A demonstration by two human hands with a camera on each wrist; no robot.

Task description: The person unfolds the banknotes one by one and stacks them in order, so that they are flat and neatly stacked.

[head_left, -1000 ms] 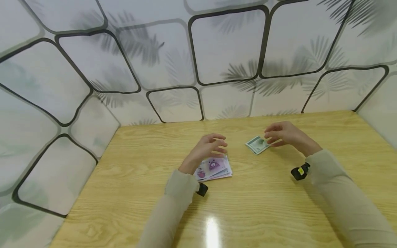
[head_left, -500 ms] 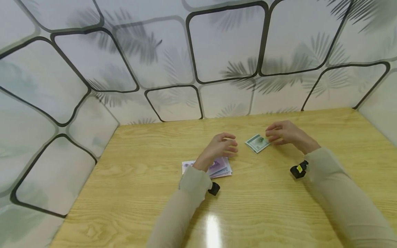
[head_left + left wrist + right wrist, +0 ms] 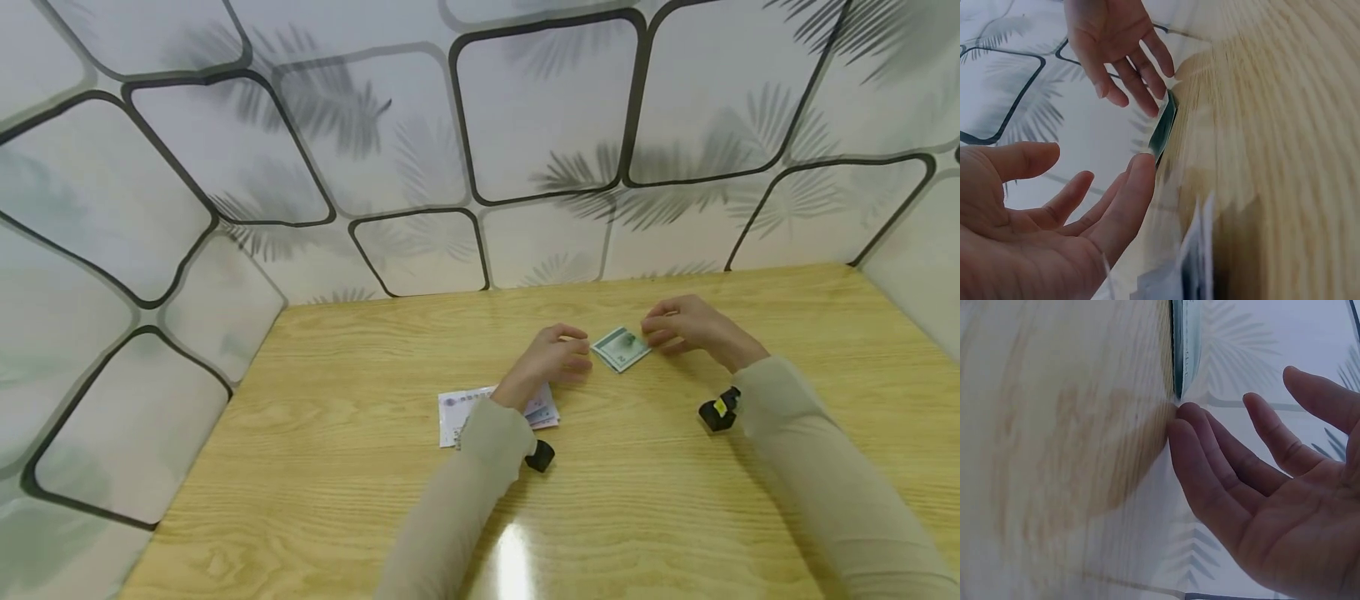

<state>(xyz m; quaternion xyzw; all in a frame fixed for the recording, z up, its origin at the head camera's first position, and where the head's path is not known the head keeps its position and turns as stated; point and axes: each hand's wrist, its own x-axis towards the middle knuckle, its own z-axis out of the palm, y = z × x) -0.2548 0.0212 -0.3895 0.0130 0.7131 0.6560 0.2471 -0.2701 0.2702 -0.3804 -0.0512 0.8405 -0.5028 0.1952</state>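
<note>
A small green banknote (image 3: 621, 350), possibly folded or stacked, lies on the table between my two hands. My left hand (image 3: 553, 358) hovers at its left with fingers loosely bent and nothing held. Just off its right edge, my right hand (image 3: 690, 327) is relaxed, fingertips very near or touching the note; I cannot tell which. In the right wrist view the note (image 3: 1186, 347) stands out just beyond the fingertips, and the palm holds nothing. Under my left wrist lies a fanned pile of purple banknotes (image 3: 459, 408), partly hidden by the sleeve.
The wooden table (image 3: 337, 467) meets a patterned wall (image 3: 547, 242) at the back and side walls at left and right. Black wrist cameras sit on both cuffs. A bright light reflection (image 3: 513, 558) shows near the front.
My left hand has moved right, from over the purple banknotes to beside the green banknote, uncovering the pile's left part. The right hand has stayed almost still.
</note>
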